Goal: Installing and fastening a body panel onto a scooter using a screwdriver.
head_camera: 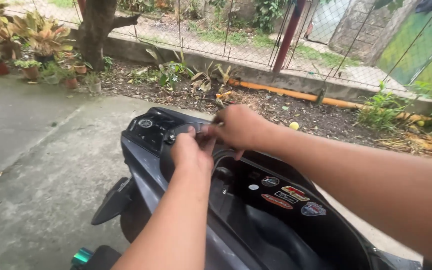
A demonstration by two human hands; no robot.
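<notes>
Outdoors on a concrete yard (36,165), beside a scooter (236,210), both hands met at its rear panel (156,127). Left hand (192,152) pressed it with closed grip; right hand (238,127) pinched something small, best turned gently and squarely.

Outdoor daylight. Grey concrete floor (31,165), potted plants (31,45) by a tree trunk (96,30), chain-link fence (216,25), soil bed with an orange pipe (296,94).

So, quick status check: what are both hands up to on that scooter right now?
Left hand and right hand together at the scooter's rear panel, fingers pinching a small part, hidden. Under-seat compartment open. Nothing blocking.
</notes>
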